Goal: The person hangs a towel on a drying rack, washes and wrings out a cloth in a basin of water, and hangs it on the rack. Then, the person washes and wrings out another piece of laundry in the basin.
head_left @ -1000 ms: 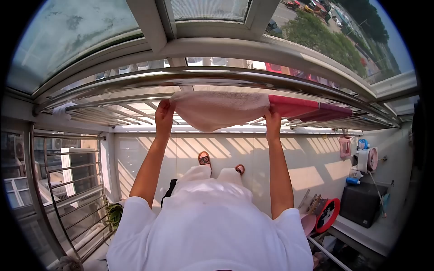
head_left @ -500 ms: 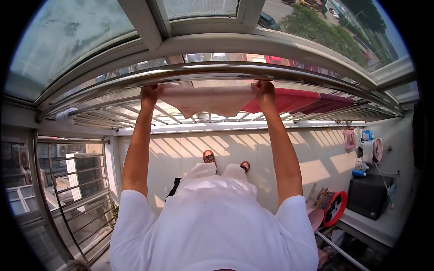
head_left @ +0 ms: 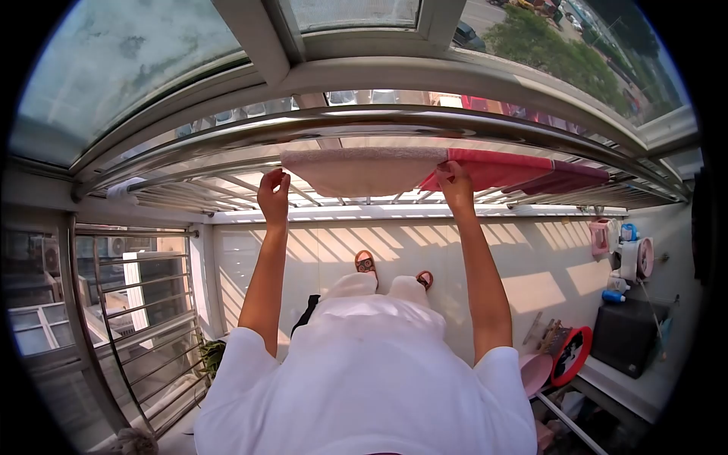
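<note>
Sunlit from beyond the window frame [head_left: 470,80], a pale cloth [head_left: 364,174] hangs on a thin rail just below a thick polished rail [head_left: 379,121] on an enclosed balcony, flanked by the two bare hands of a person in a white shirt [head_left: 364,387]. The cloth lies between the hands, level with the fingers, its long axis running left to right along the rail and its lower edge falling in a shallow curve.

The left hand [head_left: 274,197] is raised just beside the cloth's left end, fingers loosely bent with a narrow gap and no fabric visibly pinched; whether the tips brush the edge cannot be told. The right hand [head_left: 457,188], its fingers slightly parted and likewise showing no grip, stands at the opposite end, in front of the near corner of a red cloth [head_left: 500,170] that adjoins the pale one. Neither hand is plainly nearer: each keeps close to its own end.

Farther right, a darker red cloth [head_left: 580,177] hangs in the same line. Below, brown sandals [head_left: 365,262] stand on a pale floor [head_left: 326,246] striped with shadow, while a red-rimmed basin [head_left: 585,350] sits near a black box [head_left: 623,340].
</note>
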Tool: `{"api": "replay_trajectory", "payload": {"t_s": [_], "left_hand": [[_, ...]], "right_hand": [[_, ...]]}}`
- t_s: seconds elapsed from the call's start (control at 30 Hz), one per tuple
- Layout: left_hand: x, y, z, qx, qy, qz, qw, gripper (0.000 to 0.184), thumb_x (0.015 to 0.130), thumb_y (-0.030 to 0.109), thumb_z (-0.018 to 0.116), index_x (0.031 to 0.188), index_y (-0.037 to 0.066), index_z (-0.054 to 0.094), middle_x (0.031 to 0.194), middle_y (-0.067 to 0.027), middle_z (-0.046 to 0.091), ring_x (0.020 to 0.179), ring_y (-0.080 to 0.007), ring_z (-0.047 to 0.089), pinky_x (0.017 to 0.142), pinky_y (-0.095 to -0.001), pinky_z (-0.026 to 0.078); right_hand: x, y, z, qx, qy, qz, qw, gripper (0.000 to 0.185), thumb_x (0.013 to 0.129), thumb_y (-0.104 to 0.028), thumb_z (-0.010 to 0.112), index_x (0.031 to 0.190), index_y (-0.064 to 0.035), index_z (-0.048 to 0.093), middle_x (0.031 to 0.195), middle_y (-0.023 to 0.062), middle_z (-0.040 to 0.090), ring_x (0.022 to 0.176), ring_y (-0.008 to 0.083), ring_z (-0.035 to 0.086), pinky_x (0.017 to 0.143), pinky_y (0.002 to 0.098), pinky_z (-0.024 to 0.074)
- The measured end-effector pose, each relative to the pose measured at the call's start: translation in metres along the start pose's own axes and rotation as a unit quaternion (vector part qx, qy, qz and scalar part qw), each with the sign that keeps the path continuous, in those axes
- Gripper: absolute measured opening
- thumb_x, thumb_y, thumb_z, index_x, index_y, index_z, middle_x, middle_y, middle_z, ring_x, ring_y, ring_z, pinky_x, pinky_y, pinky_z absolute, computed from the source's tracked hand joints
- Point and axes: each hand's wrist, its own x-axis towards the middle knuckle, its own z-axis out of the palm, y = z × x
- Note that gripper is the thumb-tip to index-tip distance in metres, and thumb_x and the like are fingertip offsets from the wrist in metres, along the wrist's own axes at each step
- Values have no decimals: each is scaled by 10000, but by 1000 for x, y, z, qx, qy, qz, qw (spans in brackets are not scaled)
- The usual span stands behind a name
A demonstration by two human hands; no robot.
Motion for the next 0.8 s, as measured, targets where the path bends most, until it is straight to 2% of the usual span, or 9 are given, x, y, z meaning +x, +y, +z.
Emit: {"api": "replay_trajectory", "payload": {"t_s": [0.07,0.2,0.3,0.47,0.57,0.67,0.7,0.77,0.8], "left_hand": [[1,-27,11,-62,-13,-55,996,317,817,71,681,1099,6,553,972,-47,631,879,-132,581,800,-263,460],[9,-27,23,-190,-45,-137,971,208,809,45,682,987,11,578,902,-32,624,843,-109,563,784,-240,428],[4,-53,27,-224,-67,-116,965,90,842,40,654,858,37,566,845,6,600,837,-71,549,783,-217,418],[-2,-38,19,-268,-72,-120,953,109,902,148,606,931,43,608,951,-23,632,908,-129,596,846,-278,475],[9,-49,17,-297,-85,-155,938,166,909,215,598,1004,79,585,968,-37,641,921,-147,606,858,-305,464],[8,-72,17,-201,-73,-195,957,357,880,359,621,1106,92,549,1002,-45,642,982,-164,582,903,-359,401],[9,-86,14,-111,-69,-220,967,390,858,386,638,1111,104,550,1015,-40,640,953,-171,576,893,-360,385],[-10,-121,6,-33,-55,-285,957,358,850,357,639,1121,138,553,1026,-40,630,921,-180,569,821,-356,407],[-29,-132,0,-58,-60,-344,935,345,854,338,634,1126,143,552,1006,-44,630,906,-184,563,800,-347,415]], "right_hand": [[-2,1,14,106,26,67,992,161,850,-123,607,918,22,588,796,140,657,673,195,655,568,306,486],[-15,-13,24,193,113,83,971,148,856,-89,598,921,40,570,800,116,654,651,182,658,556,281,493],[-13,10,44,285,131,173,934,279,809,-39,656,1038,5,502,1011,117,603,650,202,666,493,269,480],[-8,27,31,295,144,145,933,128,830,-105,637,886,5,606,685,39,598,543,92,557,497,240,455],[-17,34,11,309,101,116,938,165,849,-119,622,962,0,614,762,39,613,664,100,594,584,237,480],[-36,91,-6,158,45,18,986,387,793,-141,689,1133,-14,556,1023,110,610,793,174,628,687,265,517],[-54,88,-37,168,-43,75,982,431,769,-172,711,1150,-40,559,1179,139,536,881,206,616,753,303,516],[-101,91,-115,22,-138,28,990,495,734,-318,736,1147,-99,576,1393,174,341,1244,323,412,979,382,406],[-126,113,-144,-19,-141,42,989,519,722,-357,740,1146,-105,578,1406,179,337,1282,343,367,1016,386,373]]}}
